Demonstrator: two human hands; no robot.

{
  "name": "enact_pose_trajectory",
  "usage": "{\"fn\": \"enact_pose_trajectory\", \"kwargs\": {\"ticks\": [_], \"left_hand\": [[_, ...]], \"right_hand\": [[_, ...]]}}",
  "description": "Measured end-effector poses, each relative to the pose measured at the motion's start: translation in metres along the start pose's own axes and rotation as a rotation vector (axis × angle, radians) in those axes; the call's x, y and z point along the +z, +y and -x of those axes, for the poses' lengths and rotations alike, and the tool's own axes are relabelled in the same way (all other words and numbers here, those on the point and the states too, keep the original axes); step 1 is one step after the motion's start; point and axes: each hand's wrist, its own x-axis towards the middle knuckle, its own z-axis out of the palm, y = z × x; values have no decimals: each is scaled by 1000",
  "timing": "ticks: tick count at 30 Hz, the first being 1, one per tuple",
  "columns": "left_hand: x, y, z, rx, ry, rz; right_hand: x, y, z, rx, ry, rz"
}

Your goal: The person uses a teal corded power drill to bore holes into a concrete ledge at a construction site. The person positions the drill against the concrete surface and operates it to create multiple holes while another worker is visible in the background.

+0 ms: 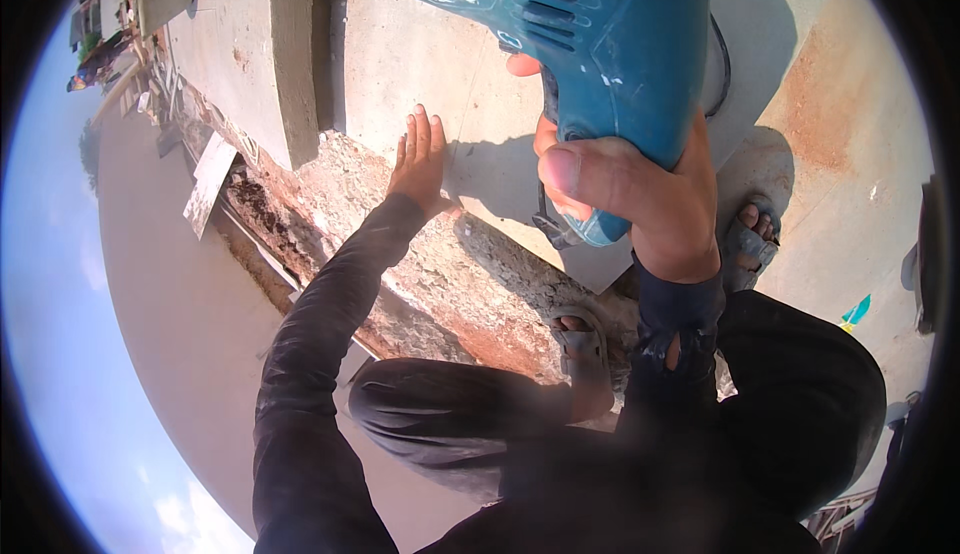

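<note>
In my right hand [650, 194] is a teal corded power drill [630, 44], raised close to the camera at the top. My fingers wrap round its handle, with the thumb across the near side. The drill's front end lies out of view, so its bit is hidden. My left hand [420, 162] rests with stretched fingers on a pale grey slab [400, 64], near its broken edge. Nothing is in that hand. A dark cord [722, 64] shows beside the drill body, and the drill's shadow falls over the slab.
Rough broken concrete and soil [430, 284] run along the slab's near edge. An upright grey block [245, 54] stands at the upper left. A loose tile piece [210, 184] leans beyond it, by a ledge. My sandalled feet [585, 359] are close to the broken edge.
</note>
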Motion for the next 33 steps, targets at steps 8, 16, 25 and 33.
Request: {"fn": "enact_pose_trajectory", "kwargs": {"ticks": [8, 16, 25, 33], "left_hand": [[20, -16, -2, 145, 206, 121], [-67, 13, 0, -110, 349, 2139], [-26, -33, 16, -500, 106, 2039], [-6, -60, 17, -557, 97, 1939]], "right_hand": [[-17, 30, 38, 220, 105, 72], [-12, 157, 34, 279, -134, -184], [25, 240, 60, 535, -188, -355], [58, 281, 61, 512, -18, -446]]}}
